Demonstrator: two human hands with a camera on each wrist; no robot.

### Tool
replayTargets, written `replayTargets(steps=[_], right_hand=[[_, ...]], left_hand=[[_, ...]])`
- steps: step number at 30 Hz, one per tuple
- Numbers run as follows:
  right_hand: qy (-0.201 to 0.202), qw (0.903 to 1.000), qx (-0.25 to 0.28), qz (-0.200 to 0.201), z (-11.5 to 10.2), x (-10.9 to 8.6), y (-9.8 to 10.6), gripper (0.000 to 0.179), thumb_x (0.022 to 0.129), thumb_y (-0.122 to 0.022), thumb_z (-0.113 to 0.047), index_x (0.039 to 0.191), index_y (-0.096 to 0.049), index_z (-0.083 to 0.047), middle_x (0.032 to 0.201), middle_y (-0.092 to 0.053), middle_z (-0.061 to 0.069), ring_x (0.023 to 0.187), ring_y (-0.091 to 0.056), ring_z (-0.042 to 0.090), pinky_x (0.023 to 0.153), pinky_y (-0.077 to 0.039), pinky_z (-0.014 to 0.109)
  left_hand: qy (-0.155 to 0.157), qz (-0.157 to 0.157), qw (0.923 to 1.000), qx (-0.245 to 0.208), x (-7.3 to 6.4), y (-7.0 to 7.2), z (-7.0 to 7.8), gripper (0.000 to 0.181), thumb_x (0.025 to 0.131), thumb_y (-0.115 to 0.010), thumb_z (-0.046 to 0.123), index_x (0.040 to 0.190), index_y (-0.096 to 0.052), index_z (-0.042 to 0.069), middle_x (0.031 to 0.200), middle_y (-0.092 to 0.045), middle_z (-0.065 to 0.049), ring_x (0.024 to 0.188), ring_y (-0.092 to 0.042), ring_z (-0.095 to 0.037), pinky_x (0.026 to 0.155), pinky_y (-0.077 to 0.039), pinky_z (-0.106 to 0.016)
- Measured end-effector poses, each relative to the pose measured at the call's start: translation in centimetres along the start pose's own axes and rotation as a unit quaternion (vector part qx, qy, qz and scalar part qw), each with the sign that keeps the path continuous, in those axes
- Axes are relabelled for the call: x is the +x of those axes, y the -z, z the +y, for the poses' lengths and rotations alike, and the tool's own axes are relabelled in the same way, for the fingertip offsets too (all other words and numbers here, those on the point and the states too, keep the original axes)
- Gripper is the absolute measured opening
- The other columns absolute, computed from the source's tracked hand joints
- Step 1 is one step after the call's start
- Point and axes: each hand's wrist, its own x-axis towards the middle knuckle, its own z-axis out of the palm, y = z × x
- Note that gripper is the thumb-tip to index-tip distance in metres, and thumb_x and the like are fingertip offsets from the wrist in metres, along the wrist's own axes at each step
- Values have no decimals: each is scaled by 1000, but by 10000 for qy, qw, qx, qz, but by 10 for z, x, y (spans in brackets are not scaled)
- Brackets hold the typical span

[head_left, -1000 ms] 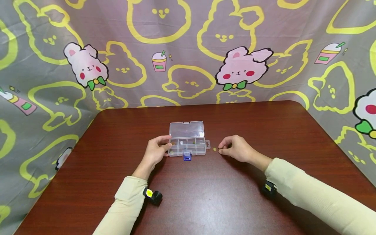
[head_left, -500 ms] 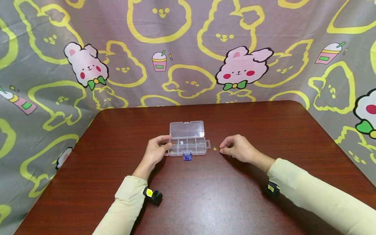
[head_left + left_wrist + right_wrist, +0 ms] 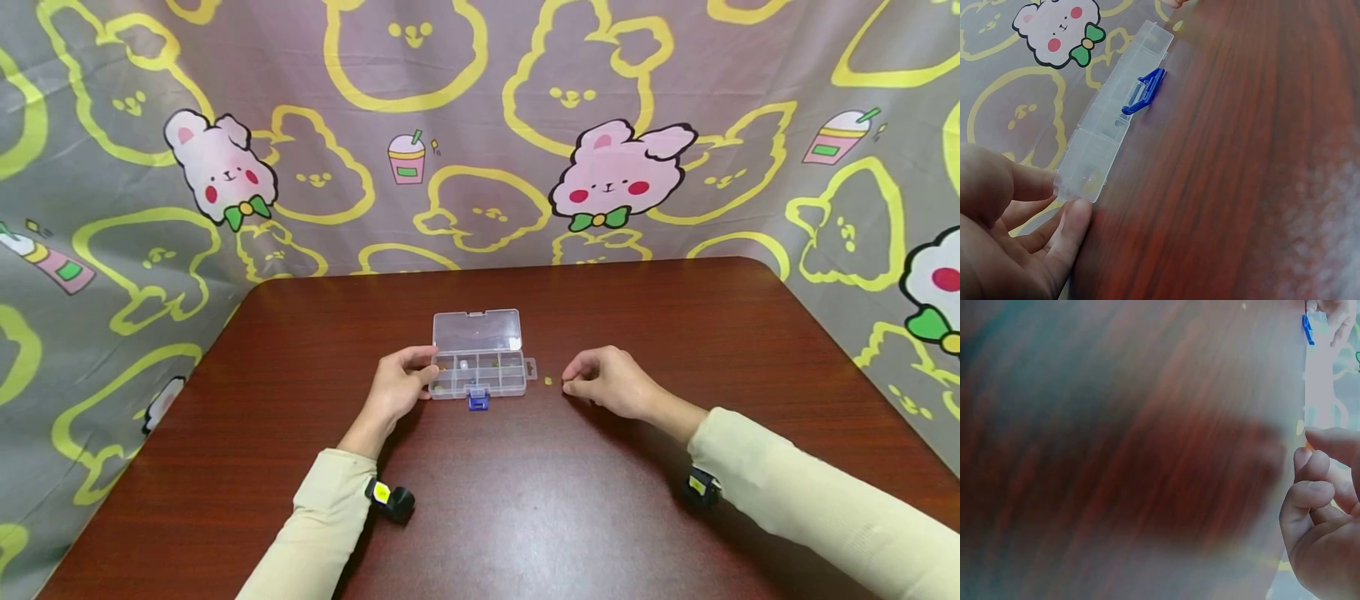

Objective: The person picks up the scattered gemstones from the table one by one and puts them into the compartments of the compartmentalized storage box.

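Note:
A clear plastic compartment box (image 3: 487, 377) stands on the table with its lid (image 3: 477, 332) raised at the back and a blue latch (image 3: 478, 402) at its front. Several compartments hold small coloured bits, among them a white one (image 3: 463, 365). My left hand (image 3: 397, 385) grips the box's left end between thumb and fingers. A small yellow bead-like piece (image 3: 548, 381) lies on the table just right of the box's hanging tab (image 3: 531, 369). Right of that piece, my right hand (image 3: 611, 382) pinches a tiny orange piece (image 3: 1309, 447), mostly hidden by the fingertips.
The dark red-brown wooden table (image 3: 495, 508) reaches back to a grey patterned cloth (image 3: 480, 125), which also hangs at both sides. Each forearm wears a small black camera, one at the left cuff (image 3: 392, 500) and one at the right cuff (image 3: 702, 487).
My right hand has shifted slightly to the right, widening the gap to the yellow piece on the table. The left hand and the box stay where they were.

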Motion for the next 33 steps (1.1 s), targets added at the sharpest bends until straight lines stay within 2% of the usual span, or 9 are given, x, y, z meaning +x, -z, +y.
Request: replayTargets(steps=[24,33], right_hand=[[194,9994,264,128,-11,1,-6,7,85,-76,-3,90,-71,-6,76,-66,1,54,-56,16,47,-49,26],[294,9988,258,279,-20,6,-9,7,85,-76,-4,90,-72,-7,75,-69,0,58,-61,20,52,-49,25]], left_hand=[[-17,-11,10000,-55,0,1,0,33,93,-63,-7,125,-66,-5,119,-64,-27,81,-64,-18,55,-55,-21],[0,-12,10000,-44,0,0,0,33,92,-63,-7,126,-66,-5,119,-63,-27,82,-65,-18,56,-55,-22]])
